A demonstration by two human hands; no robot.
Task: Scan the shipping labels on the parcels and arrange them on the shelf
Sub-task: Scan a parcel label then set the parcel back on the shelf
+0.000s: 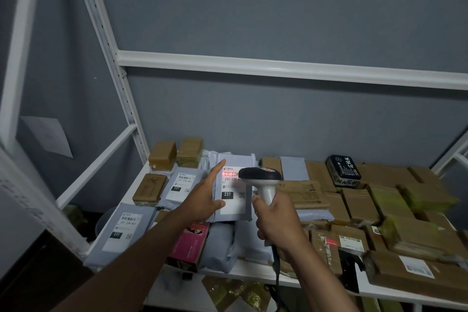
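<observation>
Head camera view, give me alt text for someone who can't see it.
A right hand aims a handheld barcode scanner, its red light on the shipping label of a grey mailer steadied by the open left hand, on a white shelf crowded with parcels.

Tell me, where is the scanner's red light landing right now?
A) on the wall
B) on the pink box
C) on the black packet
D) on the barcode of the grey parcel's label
D: the red glow lies across the barcode on the grey parcel, just ahead of the scanner held in the right hand.
</observation>
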